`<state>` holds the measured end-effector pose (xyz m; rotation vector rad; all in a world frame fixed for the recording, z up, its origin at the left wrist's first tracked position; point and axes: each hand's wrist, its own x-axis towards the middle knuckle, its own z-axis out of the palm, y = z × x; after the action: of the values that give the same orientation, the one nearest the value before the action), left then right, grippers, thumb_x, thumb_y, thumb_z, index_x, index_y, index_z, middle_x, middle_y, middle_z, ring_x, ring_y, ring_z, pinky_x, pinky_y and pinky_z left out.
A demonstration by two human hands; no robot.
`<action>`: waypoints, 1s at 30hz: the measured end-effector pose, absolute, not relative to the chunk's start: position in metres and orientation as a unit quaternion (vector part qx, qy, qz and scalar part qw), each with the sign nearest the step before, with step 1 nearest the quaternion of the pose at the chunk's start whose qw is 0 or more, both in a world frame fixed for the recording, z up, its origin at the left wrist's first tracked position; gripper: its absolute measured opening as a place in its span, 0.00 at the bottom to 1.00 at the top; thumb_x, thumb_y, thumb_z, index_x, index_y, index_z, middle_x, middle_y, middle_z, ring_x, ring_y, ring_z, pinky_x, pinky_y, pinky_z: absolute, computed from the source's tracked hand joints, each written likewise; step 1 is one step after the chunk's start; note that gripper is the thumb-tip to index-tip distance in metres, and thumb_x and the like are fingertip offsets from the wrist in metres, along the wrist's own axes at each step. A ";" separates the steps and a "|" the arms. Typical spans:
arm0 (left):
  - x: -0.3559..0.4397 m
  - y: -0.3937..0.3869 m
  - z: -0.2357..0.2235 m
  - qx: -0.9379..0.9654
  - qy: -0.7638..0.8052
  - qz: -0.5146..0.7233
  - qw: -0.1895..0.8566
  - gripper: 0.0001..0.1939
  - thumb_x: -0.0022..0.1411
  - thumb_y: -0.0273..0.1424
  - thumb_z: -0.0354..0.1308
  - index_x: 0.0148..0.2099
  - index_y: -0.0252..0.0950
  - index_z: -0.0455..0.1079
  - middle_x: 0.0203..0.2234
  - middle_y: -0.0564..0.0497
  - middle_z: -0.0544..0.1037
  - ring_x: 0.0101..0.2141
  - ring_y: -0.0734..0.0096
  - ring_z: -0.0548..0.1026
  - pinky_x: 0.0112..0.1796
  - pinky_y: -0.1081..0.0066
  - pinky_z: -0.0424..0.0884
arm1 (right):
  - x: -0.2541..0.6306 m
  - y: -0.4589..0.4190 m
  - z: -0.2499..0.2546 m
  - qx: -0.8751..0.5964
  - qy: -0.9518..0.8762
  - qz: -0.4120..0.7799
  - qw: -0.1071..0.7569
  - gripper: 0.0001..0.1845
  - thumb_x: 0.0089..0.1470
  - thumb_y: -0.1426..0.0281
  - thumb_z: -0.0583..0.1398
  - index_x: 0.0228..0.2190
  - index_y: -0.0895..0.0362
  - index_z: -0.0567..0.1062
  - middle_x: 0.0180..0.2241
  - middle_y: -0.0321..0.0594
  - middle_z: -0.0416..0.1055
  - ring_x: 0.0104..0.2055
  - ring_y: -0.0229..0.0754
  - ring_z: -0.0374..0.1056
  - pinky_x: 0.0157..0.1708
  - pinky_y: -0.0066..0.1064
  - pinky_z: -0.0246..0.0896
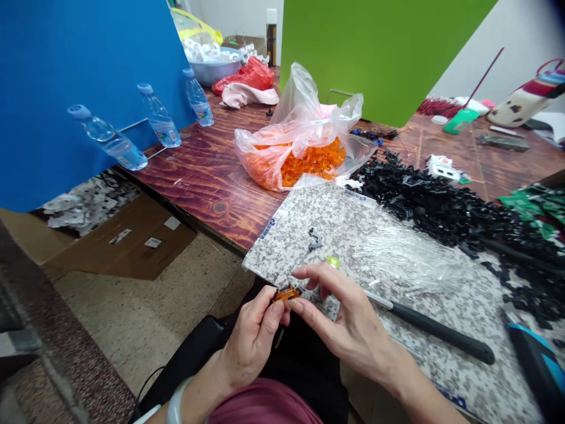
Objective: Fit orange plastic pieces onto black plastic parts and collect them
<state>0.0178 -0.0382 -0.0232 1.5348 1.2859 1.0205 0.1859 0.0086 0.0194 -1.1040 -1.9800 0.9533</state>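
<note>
My left hand (251, 333) pinches a small orange-and-black plastic part (288, 293) between thumb and fingers, just off the table's front edge. Beside it is my right hand (355, 321), its thumb against or very close to the part's right end and its index finger lifted apart. On the speckled board (286, 235) beyond the hands lie small loose black pieces (315, 239). A yellow-green item (333, 261) shows just past my right fingers. Under and beside the right hand runs a black-handled tool (441, 331) with a metal shaft; its tip is hidden.
A plastic bag of orange parts (313, 162) stands behind the board. Black parts (441, 200) are heaped at right, near clear thin strips (408, 259). A black-and-blue tool (536, 365) lies far right. Water bottles (161, 121) line the left by a blue panel (88, 88); a green panel (375, 53) stands behind.
</note>
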 end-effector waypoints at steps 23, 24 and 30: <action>0.014 -0.036 -0.003 0.687 0.445 0.350 0.456 0.12 0.68 0.28 0.41 0.34 0.38 0.63 0.24 0.55 0.67 0.24 0.75 0.66 0.28 0.76 0.64 | 0.193 -0.001 0.023 -0.376 -0.713 0.515 0.292 0.04 0.60 0.72 0.55 0.34 0.56 0.70 0.29 0.34 0.71 0.29 0.35 0.68 0.32 0.26 0.61; 0.015 -0.037 -0.002 0.688 0.446 0.351 0.453 0.11 0.68 0.27 0.42 0.35 0.38 0.63 0.24 0.55 0.67 0.24 0.75 0.66 0.29 0.77 0.64 | 0.193 -0.001 0.024 -0.377 -0.714 0.513 0.291 0.04 0.60 0.73 0.55 0.34 0.56 0.70 0.29 0.34 0.71 0.29 0.34 0.68 0.31 0.26 0.61; 0.012 -0.036 -0.002 0.710 0.427 0.338 0.447 0.12 0.68 0.26 0.41 0.36 0.38 0.63 0.24 0.54 0.68 0.25 0.74 0.67 0.30 0.77 0.65 | 0.192 -0.004 0.024 -0.379 -0.721 0.499 0.296 0.05 0.60 0.73 0.54 0.33 0.55 0.69 0.28 0.34 0.71 0.29 0.35 0.67 0.32 0.25 0.60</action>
<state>0.0120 -0.0360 -0.0024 1.7565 1.0573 0.8360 0.1918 -0.0045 0.0240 -1.0080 -1.9191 1.3265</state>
